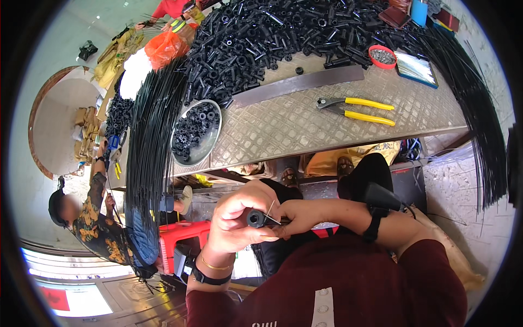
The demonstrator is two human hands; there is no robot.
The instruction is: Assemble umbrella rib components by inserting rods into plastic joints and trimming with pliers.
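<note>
In front of my chest, my left hand (235,218) is closed around a short black plastic tube (255,218), its round hollow end facing up toward me. My right hand (298,214) meets it from the right, fingers pinched together at the tube's side. A thin silvery wire (271,209), seemingly bent, sticks out between the two hands; its lower end runs to my right fingertips. The far end of the tube is hidden by my fingers.
On the patterned table (283,131) lie yellow-handled cutters (359,110), a flat dark bar (299,86), a metal bowl (219,133) of black rings, a red dish (382,56) of small metal pieces and a heap of black tubes (239,41). Black rods (155,120) overhang the edge. A co-worker (95,223) sits at left.
</note>
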